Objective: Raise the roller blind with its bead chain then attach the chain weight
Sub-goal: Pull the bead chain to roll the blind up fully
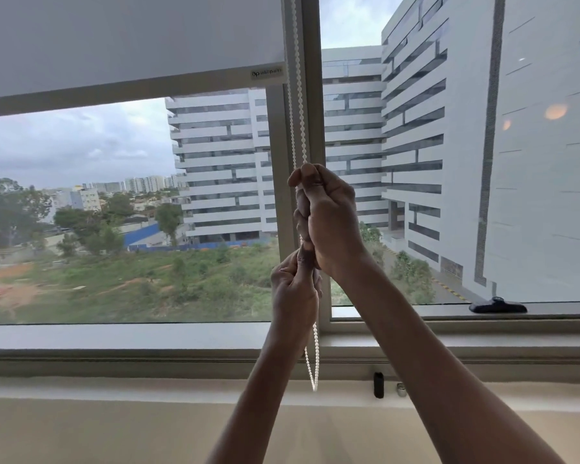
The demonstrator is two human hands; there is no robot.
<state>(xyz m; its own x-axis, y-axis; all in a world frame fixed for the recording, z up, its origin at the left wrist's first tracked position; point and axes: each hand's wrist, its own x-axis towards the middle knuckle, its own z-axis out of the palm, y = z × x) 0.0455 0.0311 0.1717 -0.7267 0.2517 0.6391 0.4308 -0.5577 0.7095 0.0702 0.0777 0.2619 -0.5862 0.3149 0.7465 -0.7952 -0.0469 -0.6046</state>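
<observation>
Behind the bead chain (297, 95) stands the window frame (312, 112), roller blind (131, 45) alongside.

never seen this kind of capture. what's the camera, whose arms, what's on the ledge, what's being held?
There is no robot here: one wide-angle camera worn on a person's head looks forward and down, so the arms are the wearer's own. The right hand, higher up, and the left hand just below it both grip the white bead chain, whose loop hangs free under the left hand. The roller blind is partly raised, its bottom bar across the upper part of the window. On the ledge stand a small black piece and a small silvery piece; what they are I cannot tell. A dark window handle sits on the right-hand frame.
</observation>
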